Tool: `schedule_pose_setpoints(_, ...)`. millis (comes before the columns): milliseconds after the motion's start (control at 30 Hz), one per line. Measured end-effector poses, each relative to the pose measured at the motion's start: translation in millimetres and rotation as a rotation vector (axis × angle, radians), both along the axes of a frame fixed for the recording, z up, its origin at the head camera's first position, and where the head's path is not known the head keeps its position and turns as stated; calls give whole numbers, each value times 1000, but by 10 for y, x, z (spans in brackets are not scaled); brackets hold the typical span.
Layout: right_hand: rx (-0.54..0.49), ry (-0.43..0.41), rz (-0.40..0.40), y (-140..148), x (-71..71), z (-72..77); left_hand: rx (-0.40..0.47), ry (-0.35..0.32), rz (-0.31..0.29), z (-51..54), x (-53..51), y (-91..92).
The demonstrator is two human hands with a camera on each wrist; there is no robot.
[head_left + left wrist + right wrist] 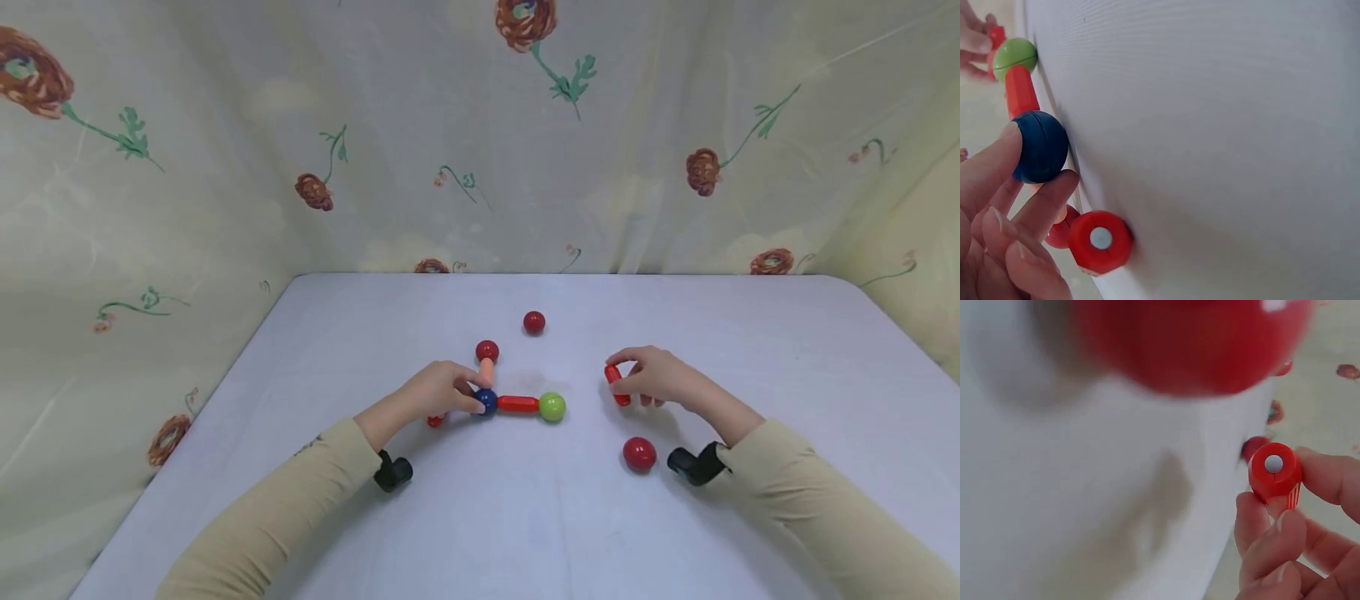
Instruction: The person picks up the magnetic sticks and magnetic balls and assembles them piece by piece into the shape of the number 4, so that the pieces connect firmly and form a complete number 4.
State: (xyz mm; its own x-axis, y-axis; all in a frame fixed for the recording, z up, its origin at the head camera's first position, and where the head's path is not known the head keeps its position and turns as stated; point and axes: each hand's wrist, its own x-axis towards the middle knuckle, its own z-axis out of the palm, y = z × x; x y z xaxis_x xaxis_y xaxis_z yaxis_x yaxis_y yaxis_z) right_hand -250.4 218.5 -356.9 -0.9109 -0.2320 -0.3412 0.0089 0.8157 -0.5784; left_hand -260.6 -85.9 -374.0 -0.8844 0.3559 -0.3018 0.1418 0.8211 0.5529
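My left hand [448, 388] pinches a dark blue ball [1046, 147] between thumb and fingers. From that ball a red rod [517, 404] runs right to a green ball [552, 407], touching both. A peach-coloured rod [487, 372] leads from the blue ball away to a red ball [487, 350]. Partly hidden behind the left hand lies another red rod [1101, 242], its pale round end facing the left wrist camera. To the right, my right hand [663, 377] grips a loose red rod [1274, 474] with a whitish disc in its end, held above the table.
A loose red ball [639, 455] sits below the right hand, close to that wrist's black camera [696, 463]. Farther back on the white table [360, 333] is another red ball [534, 322]. A flowered curtain [420, 100] hangs behind the table's back edge.
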Motion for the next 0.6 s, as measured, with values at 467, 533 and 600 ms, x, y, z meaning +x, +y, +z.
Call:
schedule_pose_setpoints(467, -112, 24, -77, -315, -18, 198, 6, -8, 5, -5, -3, 1)
schedule_pose_setpoints(533, -136, 26, -85, -363, -15, 202, 7, -13, 6, -2, -4, 2)
schedule_pose_setpoints(600, -160, 31, -93, -409, -14, 202, 9, -16, 6, 3, -3, 3)
